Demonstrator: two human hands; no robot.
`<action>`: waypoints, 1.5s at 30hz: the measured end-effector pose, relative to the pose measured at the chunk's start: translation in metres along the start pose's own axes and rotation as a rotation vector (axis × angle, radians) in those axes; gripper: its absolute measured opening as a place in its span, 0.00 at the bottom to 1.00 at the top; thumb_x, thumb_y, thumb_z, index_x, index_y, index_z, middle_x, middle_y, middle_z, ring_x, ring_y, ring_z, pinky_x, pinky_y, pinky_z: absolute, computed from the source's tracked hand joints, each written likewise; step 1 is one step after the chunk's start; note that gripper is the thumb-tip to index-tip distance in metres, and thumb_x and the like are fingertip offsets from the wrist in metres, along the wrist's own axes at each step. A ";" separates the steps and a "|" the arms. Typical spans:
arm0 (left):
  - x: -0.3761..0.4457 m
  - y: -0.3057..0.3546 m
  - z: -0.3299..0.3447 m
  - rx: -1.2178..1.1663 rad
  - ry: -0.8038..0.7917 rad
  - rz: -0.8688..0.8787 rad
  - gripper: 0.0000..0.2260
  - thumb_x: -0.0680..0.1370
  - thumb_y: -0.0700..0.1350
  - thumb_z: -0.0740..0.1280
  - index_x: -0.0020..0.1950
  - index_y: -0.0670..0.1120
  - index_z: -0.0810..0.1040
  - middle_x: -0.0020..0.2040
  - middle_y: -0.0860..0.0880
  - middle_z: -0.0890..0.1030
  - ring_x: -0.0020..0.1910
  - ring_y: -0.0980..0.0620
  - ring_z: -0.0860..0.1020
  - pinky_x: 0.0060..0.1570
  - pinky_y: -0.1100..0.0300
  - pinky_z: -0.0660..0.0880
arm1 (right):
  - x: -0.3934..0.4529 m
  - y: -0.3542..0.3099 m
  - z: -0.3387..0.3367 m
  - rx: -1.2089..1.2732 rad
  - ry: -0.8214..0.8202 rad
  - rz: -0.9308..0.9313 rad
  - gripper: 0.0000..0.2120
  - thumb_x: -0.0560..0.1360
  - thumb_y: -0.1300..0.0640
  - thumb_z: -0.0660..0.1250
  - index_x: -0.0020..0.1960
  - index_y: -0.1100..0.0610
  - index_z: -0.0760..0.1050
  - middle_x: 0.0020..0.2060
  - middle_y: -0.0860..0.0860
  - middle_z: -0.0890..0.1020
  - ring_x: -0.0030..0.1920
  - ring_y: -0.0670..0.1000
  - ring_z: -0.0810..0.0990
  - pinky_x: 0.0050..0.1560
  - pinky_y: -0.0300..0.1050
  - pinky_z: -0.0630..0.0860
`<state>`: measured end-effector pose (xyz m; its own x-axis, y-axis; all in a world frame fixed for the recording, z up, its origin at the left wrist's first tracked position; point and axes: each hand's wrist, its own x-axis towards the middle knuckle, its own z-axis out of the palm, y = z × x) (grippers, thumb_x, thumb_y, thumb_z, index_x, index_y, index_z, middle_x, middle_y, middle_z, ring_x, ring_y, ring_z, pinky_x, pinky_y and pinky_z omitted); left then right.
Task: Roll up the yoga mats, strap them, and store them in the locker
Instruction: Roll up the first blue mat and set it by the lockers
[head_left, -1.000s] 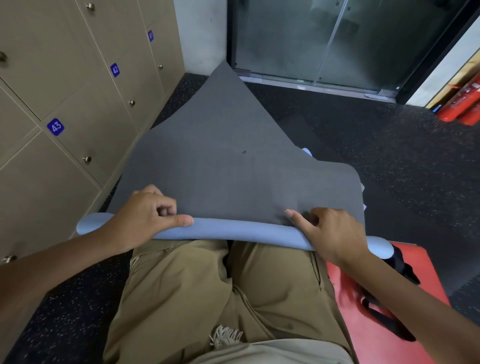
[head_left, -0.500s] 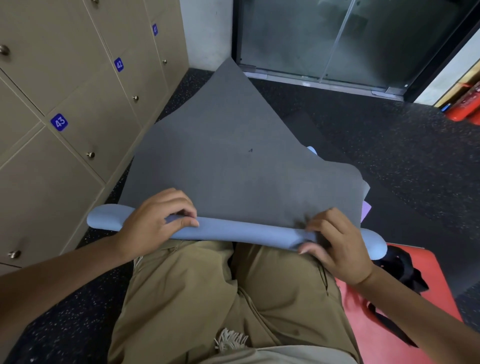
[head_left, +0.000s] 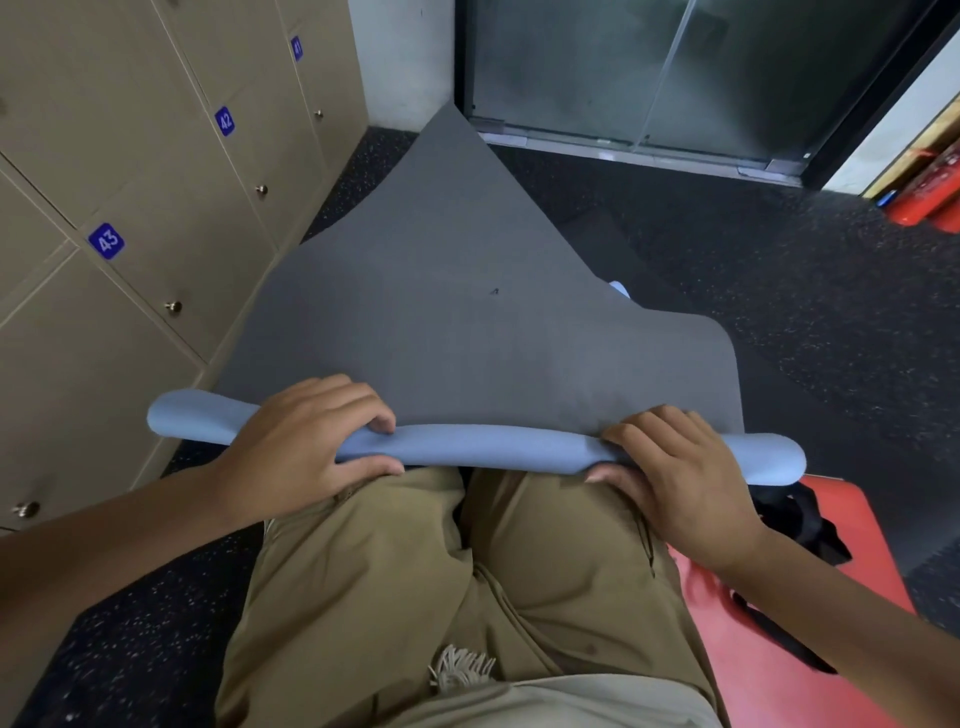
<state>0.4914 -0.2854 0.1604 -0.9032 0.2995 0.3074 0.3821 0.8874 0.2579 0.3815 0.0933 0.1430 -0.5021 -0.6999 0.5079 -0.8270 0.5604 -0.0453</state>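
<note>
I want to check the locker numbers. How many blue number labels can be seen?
3 blue square number labels on the beige lockers at left: 43 nearest, 42 further back, 41 furthest. Others may lie outside the view.

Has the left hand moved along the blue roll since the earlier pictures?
Yes. The left hand now grips the blue roll further right, away from the roll's left end by the lockers.

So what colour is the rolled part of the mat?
Light blue roll, best seen in the head view; the unrolled face is grey.

Dark speckled floor (head_left: 779, 291) across the frame. Glass door (head_left: 649, 73) at top centre. Red fire extinguishers (head_left: 930, 192) at right edge. Khaki trousers (head_left: 415, 582) at bottom centre, frayed drawstring (head_left: 460, 670) below.
</note>
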 end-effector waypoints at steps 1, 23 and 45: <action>-0.001 0.003 0.000 0.010 0.012 -0.014 0.17 0.78 0.65 0.65 0.48 0.51 0.79 0.45 0.60 0.78 0.44 0.55 0.76 0.44 0.58 0.73 | 0.001 -0.002 0.000 -0.006 -0.005 0.033 0.22 0.83 0.41 0.61 0.49 0.59 0.81 0.40 0.51 0.79 0.42 0.57 0.76 0.43 0.52 0.73; 0.032 -0.015 0.011 -0.299 0.164 -0.405 0.11 0.78 0.57 0.70 0.41 0.54 0.75 0.42 0.56 0.77 0.40 0.54 0.77 0.41 0.57 0.73 | 0.082 0.038 0.022 0.266 -0.457 0.472 0.21 0.78 0.32 0.56 0.41 0.49 0.67 0.35 0.46 0.76 0.38 0.48 0.76 0.36 0.47 0.70; 0.068 -0.028 0.005 -0.272 -0.081 -0.538 0.24 0.69 0.73 0.60 0.36 0.52 0.77 0.32 0.51 0.78 0.35 0.52 0.77 0.37 0.53 0.71 | 0.037 0.024 0.024 -0.095 -0.017 0.114 0.24 0.79 0.39 0.67 0.58 0.60 0.80 0.49 0.55 0.80 0.46 0.58 0.77 0.46 0.54 0.74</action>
<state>0.4183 -0.2885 0.1699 -0.9914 -0.1311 0.0007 -0.1059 0.8035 0.5857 0.3365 0.0701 0.1403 -0.5960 -0.6365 0.4894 -0.7374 0.6751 -0.0199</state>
